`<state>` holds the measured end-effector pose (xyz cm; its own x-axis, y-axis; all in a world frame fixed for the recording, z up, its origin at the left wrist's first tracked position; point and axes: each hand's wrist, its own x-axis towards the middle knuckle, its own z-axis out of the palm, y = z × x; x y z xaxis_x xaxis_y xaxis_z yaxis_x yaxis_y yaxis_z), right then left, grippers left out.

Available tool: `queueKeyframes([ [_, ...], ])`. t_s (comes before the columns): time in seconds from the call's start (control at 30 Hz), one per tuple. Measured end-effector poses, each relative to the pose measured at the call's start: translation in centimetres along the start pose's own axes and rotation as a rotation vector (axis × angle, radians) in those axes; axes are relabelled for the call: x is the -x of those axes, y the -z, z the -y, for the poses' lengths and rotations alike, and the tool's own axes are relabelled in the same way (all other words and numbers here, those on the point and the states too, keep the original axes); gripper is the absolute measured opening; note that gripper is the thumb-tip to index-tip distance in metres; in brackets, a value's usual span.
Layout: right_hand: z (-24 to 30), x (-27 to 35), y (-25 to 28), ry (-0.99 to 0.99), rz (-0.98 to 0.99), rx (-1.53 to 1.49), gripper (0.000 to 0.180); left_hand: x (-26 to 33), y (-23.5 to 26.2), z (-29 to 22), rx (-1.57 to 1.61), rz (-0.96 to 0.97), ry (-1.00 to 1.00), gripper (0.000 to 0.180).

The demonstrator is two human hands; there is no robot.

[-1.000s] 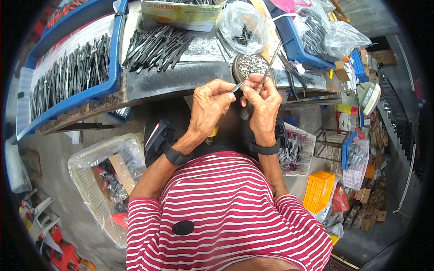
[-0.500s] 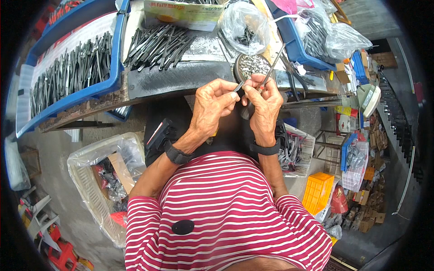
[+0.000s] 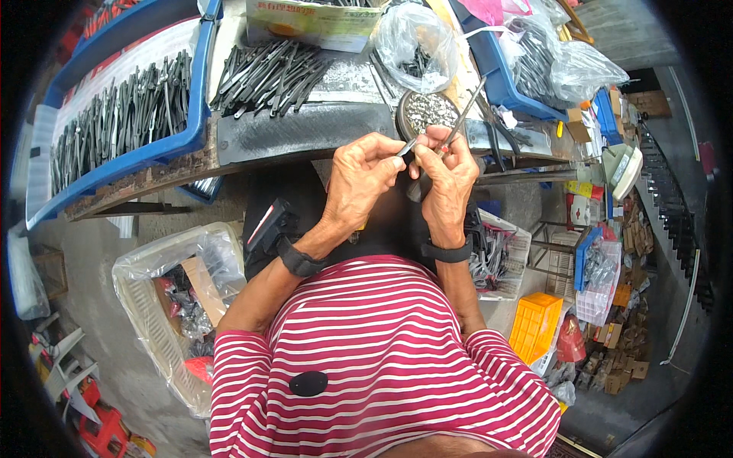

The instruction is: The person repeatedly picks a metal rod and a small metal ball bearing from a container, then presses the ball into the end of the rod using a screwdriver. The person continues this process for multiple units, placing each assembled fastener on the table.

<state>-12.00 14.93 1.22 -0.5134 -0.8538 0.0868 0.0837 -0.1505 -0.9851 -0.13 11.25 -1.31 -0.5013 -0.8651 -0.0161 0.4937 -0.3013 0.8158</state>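
Note:
Both of my hands meet over the front edge of the workbench, their fingertips close together. My left hand (image 3: pixel 359 174) pinches the end of a slim dark strip (image 3: pixel 409 147) between thumb and forefinger. A long thin dark metal tool (image 3: pixel 467 107) slants up and away from my right hand (image 3: pixel 447 179), whose fingers are closed round it. A wider dark end shows below that hand's fingers. Just beyond my fingers stands a round dish (image 3: pixel 427 113) of small silvery pieces. Left of it on the bench lies a loose pile of black strips (image 3: pixel 271 76).
A blue tray (image 3: pixel 200 126) of upright black strips stands at the left. Farther right is another blue tray (image 3: pixel 496 72) with bagged parts. A clear plastic bag (image 3: pixel 416 38) sits behind the dish. Crates flank my legs, including a white one (image 3: pixel 145 305); a yellow crate (image 3: pixel 537 324) stands right.
The slim strip in my left hand has tilted slightly, and its tip sits a little nearer my right fingers. Both hands otherwise keep nearly the same place and grip.

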Motion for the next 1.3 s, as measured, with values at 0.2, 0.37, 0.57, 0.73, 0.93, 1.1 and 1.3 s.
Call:
queueKeyframes([
  [0.2,0.0,0.1,-0.3,-0.044,-0.032,-0.034,0.025,0.0,-0.6,0.4,-0.325,-0.109,-0.168,0.011],
  [0.37,1.0,0.3,-0.8,-0.005,-0.052,0.208,0.029,-0.3,-0.3,0.0,-0.248,-0.095,-0.064,0.01],
  [0.57,2.7,1.3,-1.8,0.067,0.018,0.358,0.038,-0.6,-0.6,0.2,-0.361,-0.159,-0.211,0.01],
  [0.73,3.4,0.2,-1.8,0.001,0.135,0.299,0.04,-1.0,0.0,-0.4,-0.157,-0.14,-0.077,0.011],
  [0.93,3.2,-3.7,-0.9,0.03,0.112,0.384,0.024,-1.5,0.8,-1.7,-0.002,-0.098,0.072,0.013],
  [1.1,2.3,-8.4,-0.1,0.134,0.121,0.558,0.015,-1.8,1.3,-2.0,-0.047,-0.093,0.094,0.014],
  [1.3,-0.9,-13.2,-0.3,0.475,0.211,1.036,0.014,-2.0,1.7,-2.0,-0.064,-0.1,0.082,0.017],
])
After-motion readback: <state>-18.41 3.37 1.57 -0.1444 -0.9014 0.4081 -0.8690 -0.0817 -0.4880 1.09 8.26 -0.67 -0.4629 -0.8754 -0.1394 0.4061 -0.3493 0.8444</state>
